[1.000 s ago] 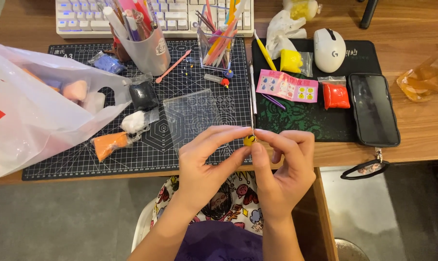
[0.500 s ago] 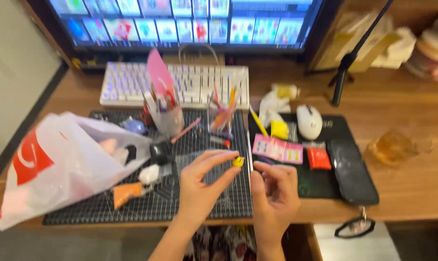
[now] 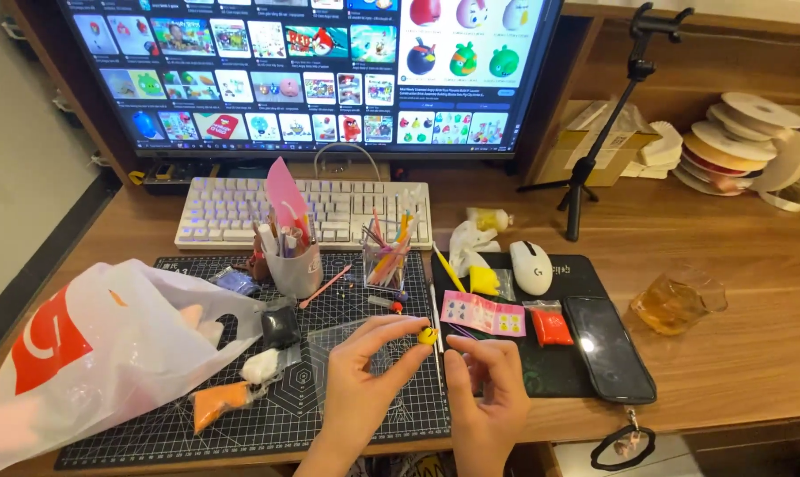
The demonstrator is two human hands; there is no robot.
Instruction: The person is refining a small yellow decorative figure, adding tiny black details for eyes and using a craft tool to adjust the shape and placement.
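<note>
Left hand (image 3: pixel 364 375) fingers (image 3: pixel 415 334) are pinching a small yellow clay ball (image 3: pixel 428 336) with a dark spot, thumb and index closed tight on it, other fingers loosely curled. Ball is sitting above the black cutting mat (image 3: pixel 347 415), near its right edge.

Right hand (image 3: pixel 488 389) fingers (image 3: pixel 463 346) are curling together just right of the ball, tips nearly touching each other; can't tell if they're gripping anything. Small gap between the two hands.

Under the left hand a clear plastic sheet (image 3: pixel 329 340) is lying on the mat. Further left: black clay lump (image 3: pixel 280 327), white clay lump (image 3: pixel 260 365), orange clay in wrap (image 3: pixel 219 402), big white plastic bag (image 3: pixel 99 353) with red print.

Behind: grey cup of tools (image 3: pixel 295 265), clear pen holder (image 3: pixel 385 265), white keyboard (image 3: pixel 303 212), monitor (image 3: pixel 311 75).

Right side, on a black mouse pad (image 3: pixel 550 375): pink card (image 3: pixel 484 314), red clay packet (image 3: pixel 552 325), yellow clay packet (image 3: pixel 485 281), white mouse (image 3: pixel 532 267), dark phone (image 3: pixel 608 346). A glass of amber drink (image 3: pixel 674 302) is standing on the wooden surface (image 3: pixel 744 353), well apart.
</note>
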